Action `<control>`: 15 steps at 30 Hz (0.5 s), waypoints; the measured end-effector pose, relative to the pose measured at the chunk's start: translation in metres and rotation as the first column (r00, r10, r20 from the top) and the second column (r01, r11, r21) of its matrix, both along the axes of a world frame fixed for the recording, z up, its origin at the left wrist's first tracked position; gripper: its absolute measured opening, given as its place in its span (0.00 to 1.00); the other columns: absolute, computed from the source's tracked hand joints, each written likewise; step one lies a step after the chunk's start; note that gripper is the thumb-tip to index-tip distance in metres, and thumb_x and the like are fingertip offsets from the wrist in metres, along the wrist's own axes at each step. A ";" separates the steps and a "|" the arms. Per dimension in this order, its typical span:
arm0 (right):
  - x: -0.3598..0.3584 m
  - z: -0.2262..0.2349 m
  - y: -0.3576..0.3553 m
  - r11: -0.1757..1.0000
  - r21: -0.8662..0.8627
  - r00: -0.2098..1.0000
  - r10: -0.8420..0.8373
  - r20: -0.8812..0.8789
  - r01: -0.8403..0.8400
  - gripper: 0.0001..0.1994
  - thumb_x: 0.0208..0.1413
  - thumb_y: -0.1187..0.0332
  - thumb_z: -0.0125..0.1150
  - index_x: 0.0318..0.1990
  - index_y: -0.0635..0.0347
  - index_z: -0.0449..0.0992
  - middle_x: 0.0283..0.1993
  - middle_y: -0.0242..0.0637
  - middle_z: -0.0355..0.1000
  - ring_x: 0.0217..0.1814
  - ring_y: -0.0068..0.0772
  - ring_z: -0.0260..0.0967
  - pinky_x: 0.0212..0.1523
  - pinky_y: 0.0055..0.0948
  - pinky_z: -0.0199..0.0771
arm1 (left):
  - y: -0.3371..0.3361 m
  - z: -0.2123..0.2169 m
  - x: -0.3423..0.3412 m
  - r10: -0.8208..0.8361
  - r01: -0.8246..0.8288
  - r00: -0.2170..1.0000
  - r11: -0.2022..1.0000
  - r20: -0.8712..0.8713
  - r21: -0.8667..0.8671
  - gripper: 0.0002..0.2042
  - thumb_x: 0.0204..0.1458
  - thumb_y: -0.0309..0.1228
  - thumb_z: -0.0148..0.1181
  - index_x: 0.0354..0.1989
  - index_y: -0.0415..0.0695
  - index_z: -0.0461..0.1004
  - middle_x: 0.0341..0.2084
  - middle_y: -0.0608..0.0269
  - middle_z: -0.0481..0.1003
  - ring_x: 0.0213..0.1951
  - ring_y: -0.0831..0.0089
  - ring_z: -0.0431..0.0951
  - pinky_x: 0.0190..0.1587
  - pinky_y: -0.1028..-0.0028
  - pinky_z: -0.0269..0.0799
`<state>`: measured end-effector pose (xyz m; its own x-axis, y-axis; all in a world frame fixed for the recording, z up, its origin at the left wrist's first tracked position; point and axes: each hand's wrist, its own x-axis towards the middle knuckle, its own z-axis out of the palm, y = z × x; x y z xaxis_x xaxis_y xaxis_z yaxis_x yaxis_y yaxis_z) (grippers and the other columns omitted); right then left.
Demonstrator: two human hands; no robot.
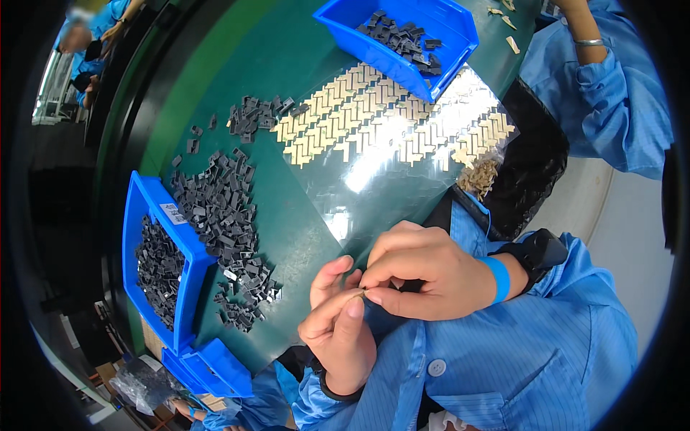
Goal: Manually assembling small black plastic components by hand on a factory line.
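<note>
My left hand (pixel 339 332) and my right hand (pixel 431 276) meet just past the table's near edge. Thumb and forefinger of each are pinched together at one spot, fingertips touching. Between them shows a tiny sliver of something too small to make out. Beyond my hands lies a clear, glossy sheet (pixel 327 190) bearing rows of small cream angular stickers (pixel 316 115); part of it is bare. To the left of my hands spreads a heap of small dark grey plastic parts (pixel 223 201), with a smaller cluster (pixel 251 115) farther back.
A blue bin (pixel 345 36) holding grey parts stands on the sheet's far side. Another blue bin (pixel 192 251) of parts is at the left, with smaller blue bins (pixel 223 366) below it. A black bag (pixel 532 165) hangs at the right, near a co-worker's blue sleeve (pixel 604 100).
</note>
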<state>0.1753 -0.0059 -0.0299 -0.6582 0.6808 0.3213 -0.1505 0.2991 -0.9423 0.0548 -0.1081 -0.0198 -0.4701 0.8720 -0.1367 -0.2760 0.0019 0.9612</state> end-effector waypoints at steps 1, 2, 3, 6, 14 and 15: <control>0.001 0.000 0.000 1.000 0.001 1.000 -0.001 -0.003 0.001 0.04 0.46 0.74 0.62 0.31 0.60 0.76 0.27 0.32 0.70 0.24 0.28 0.64 0.30 0.25 0.60 | -0.001 0.001 0.000 -0.001 0.001 1.000 1.000 -0.003 0.001 0.09 0.50 0.31 0.56 0.31 0.36 0.76 0.50 0.51 0.64 0.52 0.58 0.65 0.56 0.59 0.60; 0.001 0.001 -0.001 1.000 -0.008 1.000 0.006 0.000 -0.006 0.04 0.45 0.75 0.61 0.31 0.61 0.76 0.28 0.32 0.70 0.24 0.27 0.63 0.29 0.25 0.60 | -0.002 0.001 0.000 -0.007 0.004 0.995 0.999 0.099 0.033 0.07 0.50 0.27 0.56 0.32 0.36 0.76 0.50 0.49 0.65 0.52 0.58 0.66 0.55 0.61 0.61; 0.002 0.001 -0.001 1.000 -0.015 1.000 0.007 0.007 -0.007 0.05 0.45 0.76 0.61 0.31 0.61 0.76 0.28 0.33 0.70 0.23 0.27 0.63 0.28 0.25 0.61 | -0.001 0.000 0.001 -0.021 0.008 0.979 0.998 0.205 0.066 0.06 0.49 0.23 0.55 0.33 0.35 0.77 0.50 0.47 0.65 0.53 0.59 0.66 0.54 0.63 0.62; 0.002 0.000 -0.002 0.985 -0.175 1.000 -0.001 -0.001 0.001 0.02 0.44 0.74 0.59 0.27 0.58 0.73 0.24 0.30 0.65 0.22 0.24 0.62 0.24 0.24 0.60 | 0.002 0.004 0.001 -0.048 0.049 0.931 0.999 0.362 0.007 0.06 0.50 0.23 0.55 0.33 0.35 0.76 0.49 0.48 0.66 0.52 0.59 0.67 0.53 0.64 0.63; 0.121 0.010 0.050 0.967 0.197 0.851 -0.236 0.469 0.160 0.04 0.38 0.75 0.53 0.18 0.64 0.67 0.19 0.39 0.63 0.21 0.35 0.62 0.25 0.29 0.60 | -0.003 0.004 -0.010 0.053 -0.043 0.997 0.988 -0.062 0.149 0.06 0.44 0.23 0.60 0.31 0.35 0.77 0.38 0.50 0.70 0.38 0.64 0.71 0.42 0.68 0.68; 0.130 0.014 0.051 0.899 0.434 0.694 -0.352 0.628 0.063 0.08 0.40 0.74 0.55 0.17 0.64 0.64 0.18 0.40 0.59 0.20 0.40 0.58 0.25 0.33 0.58 | -0.005 0.008 -0.013 0.038 0.028 0.926 0.985 -0.375 0.171 0.06 0.42 0.22 0.61 0.30 0.35 0.77 0.36 0.52 0.70 0.37 0.64 0.71 0.39 0.69 0.68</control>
<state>0.3052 0.0452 -0.0158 -0.6445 0.7593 0.0895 0.5904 0.5686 -0.5729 0.0419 -0.1131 -0.0120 -0.4622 0.8639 0.2003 0.1052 -0.1709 0.9797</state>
